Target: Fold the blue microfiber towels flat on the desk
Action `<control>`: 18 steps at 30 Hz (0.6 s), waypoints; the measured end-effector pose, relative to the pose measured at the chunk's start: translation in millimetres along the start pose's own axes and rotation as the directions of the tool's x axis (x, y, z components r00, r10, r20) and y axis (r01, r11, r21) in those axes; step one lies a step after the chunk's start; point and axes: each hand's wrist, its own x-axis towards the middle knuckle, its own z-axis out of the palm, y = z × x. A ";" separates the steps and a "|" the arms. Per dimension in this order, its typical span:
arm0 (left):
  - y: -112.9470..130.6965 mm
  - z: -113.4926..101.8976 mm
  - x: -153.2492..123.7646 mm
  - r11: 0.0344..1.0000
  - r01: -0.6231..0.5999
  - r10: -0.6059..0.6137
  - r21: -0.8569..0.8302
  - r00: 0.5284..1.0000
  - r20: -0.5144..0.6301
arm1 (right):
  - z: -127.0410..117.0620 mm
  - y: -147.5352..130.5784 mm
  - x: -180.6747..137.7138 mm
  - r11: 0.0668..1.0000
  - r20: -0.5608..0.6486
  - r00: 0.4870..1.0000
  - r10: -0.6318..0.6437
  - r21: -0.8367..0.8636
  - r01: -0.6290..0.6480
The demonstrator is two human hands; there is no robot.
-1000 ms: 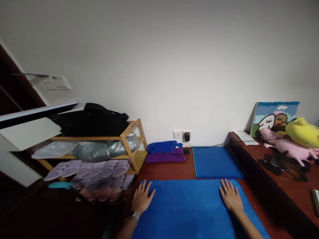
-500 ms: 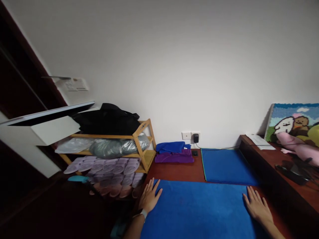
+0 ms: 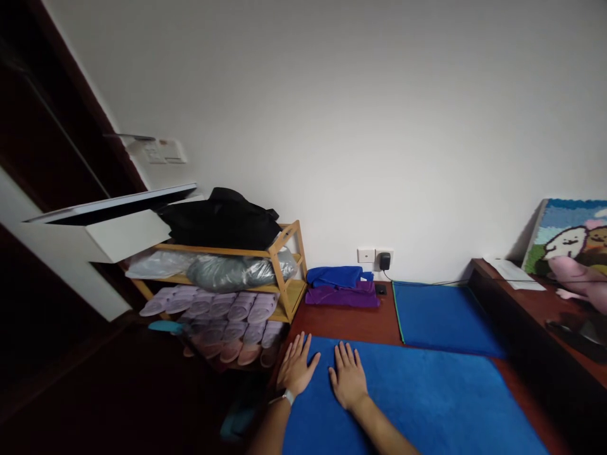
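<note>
A blue cloth (image 3: 427, 398) lies spread flat on the reddish-brown wooden surface (image 3: 351, 321). On its far left corner rests my left hand (image 3: 296, 366), palm down with fingers stretched out and a light watch band at the wrist. Close to the right of it, my right hand (image 3: 349, 377) is also flat on the cloth, fingers spread. Beyond the cloth is a folded blue cloth (image 3: 441, 319) with a green edge. Near the wall, a folded blue cloth (image 3: 334, 277) sits on a folded purple cloth (image 3: 341, 296).
To the left stands a wooden rack (image 3: 279, 265) with a black bag (image 3: 222, 218), plastic-wrapped bundles and several slippers (image 3: 239, 306). A black plug adapter (image 3: 385, 260) is in the wall socket. On the right, a raised ledge (image 3: 502, 287) carries a pink plush toy (image 3: 576, 275) and paper.
My right hand has moved left from the cloth's far right corner to beside my left hand. My left hand stays at the left corner. The view has turned slightly left.
</note>
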 end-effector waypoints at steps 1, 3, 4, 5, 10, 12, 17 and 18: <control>0.0 0.3 0.2 1.000 -0.001 0.001 0.001 1.000 -0.002 | 1.0 0.0 1.2 1.000 0.009 1.000 0.001 0.003 -0.001; -0.4 1.2 0.9 1.000 -0.003 0.003 0.003 1.000 -0.006 | -3.0 20.4 -4.6 1.000 -0.009 1.000 0.025 -0.003 -0.025; -0.8 1.8 1.4 1.000 -0.002 0.002 0.004 1.000 -0.008 | -7.7 40.2 -11.6 0.998 -0.028 0.998 0.054 -0.014 -0.054; -1.1 2.3 2.0 1.000 -0.002 0.002 0.006 1.000 -0.008 | -13.9 65.3 -21.2 0.995 -0.054 0.994 0.096 -0.033 -0.098; -1.4 3.5 6.2 1.000 -0.002 0.002 0.014 1.000 0.002 | -61.9 231.4 -95.6 0.876 -0.215 0.889 0.405 -0.186 -0.444; -0.8 3.4 7.9 1.000 0.008 -0.008 0.020 1.000 0.007 | -82.7 291.2 -126.1 0.816 -0.240 0.843 0.482 -0.229 -0.531; -2.0 3.6 9.9 1.000 0.009 -0.009 0.018 1.000 0.001 | -106.7 369.2 -164.6 0.736 -0.265 0.772 0.578 -0.241 -0.633; -2.7 3.7 10.0 1.000 0.004 -0.004 0.019 1.000 -0.001 | -106.5 373.6 -165.8 0.733 -0.267 0.769 0.581 -0.241 -0.637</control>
